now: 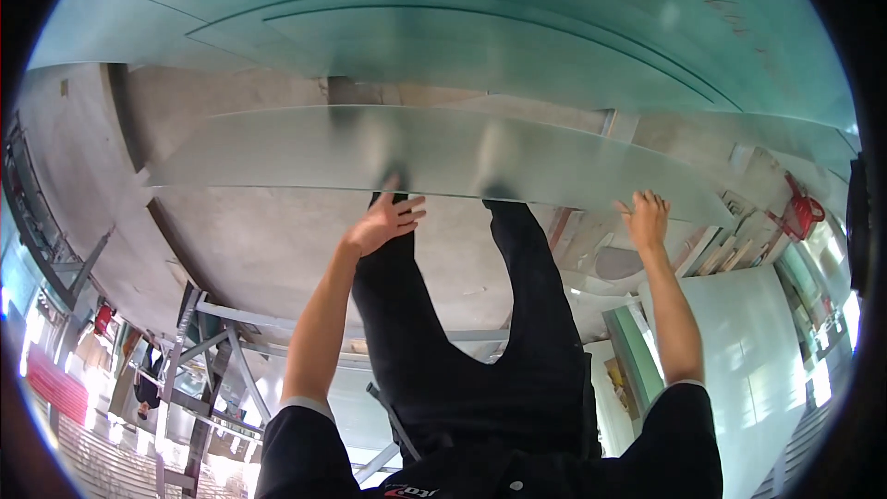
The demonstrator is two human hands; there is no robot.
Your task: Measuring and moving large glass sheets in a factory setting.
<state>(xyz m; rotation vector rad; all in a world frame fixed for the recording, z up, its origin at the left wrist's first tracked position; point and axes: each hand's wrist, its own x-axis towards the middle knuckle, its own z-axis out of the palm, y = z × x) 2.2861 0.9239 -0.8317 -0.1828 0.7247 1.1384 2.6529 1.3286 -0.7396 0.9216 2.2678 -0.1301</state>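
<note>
A long strip of greenish, frosted glass point(443, 152) stretches across in front of my legs, and my shoes show blurred through it. At its near edge, my left hand point(381, 224) has its fingers spread and its thumb pointing forward over the edge. Farther along to the right, my right hand point(647, 220) is at the same edge, thumb apart and fingertips slightly bent over the glass. Neither hand is wrapped round the strip. Whether the fingers press on the glass, and what supports the strip, I cannot tell.
Large greenish glass sheets point(517, 28) span the far side. Grey metal frames point(208, 360) stand at the lower left. On the right are a red tool-like object point(802, 211), a row of narrow upright pieces point(730, 254) and a pale panel point(739, 342). The floor point(268, 231) is concrete.
</note>
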